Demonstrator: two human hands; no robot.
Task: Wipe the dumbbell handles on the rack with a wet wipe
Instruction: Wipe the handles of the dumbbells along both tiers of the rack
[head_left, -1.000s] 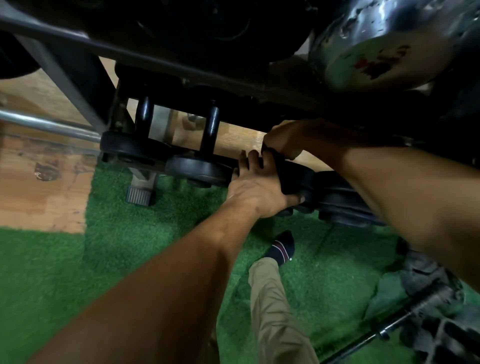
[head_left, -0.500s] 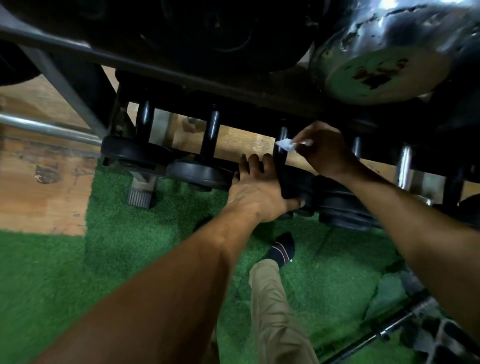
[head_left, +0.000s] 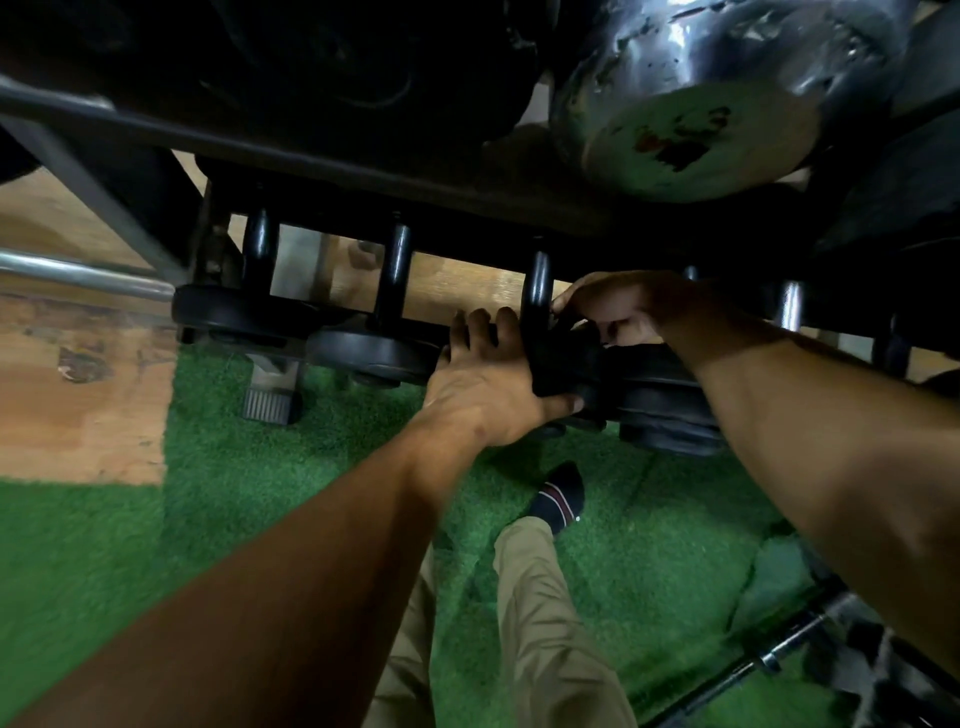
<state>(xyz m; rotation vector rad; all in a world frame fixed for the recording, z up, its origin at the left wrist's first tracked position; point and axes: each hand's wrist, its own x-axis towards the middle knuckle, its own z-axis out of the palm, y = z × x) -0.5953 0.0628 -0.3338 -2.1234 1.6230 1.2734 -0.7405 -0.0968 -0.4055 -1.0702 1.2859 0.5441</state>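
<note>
**Handle runs away from you, right hand already at its near end**

While your left hand (head_left: 483, 395) braces the black dumbbell head (head_left: 563, 371), fingers straight over its left side and thumb hooked under the front edge, the handle (head_left: 537, 291) you are working on rises from that head and runs straight away from you, under the upper shelf of the rack (head_left: 322, 156). Your right hand (head_left: 623, 312) is the nearer one to it: its curled fingers touch the handle's right side, low down, just beside where the bar meets the head. The wet wipe is not visible now; it is probably folded inside those fingers, but you cannot confirm that from this view. Since the bar's long axis points away, the likely stroke is along it, pushing from the near end toward the far end. Two more black handles (head_left: 395, 270) stand to the left, and chrome ones (head_left: 789, 306) to the right beyond your forearm.
</note>
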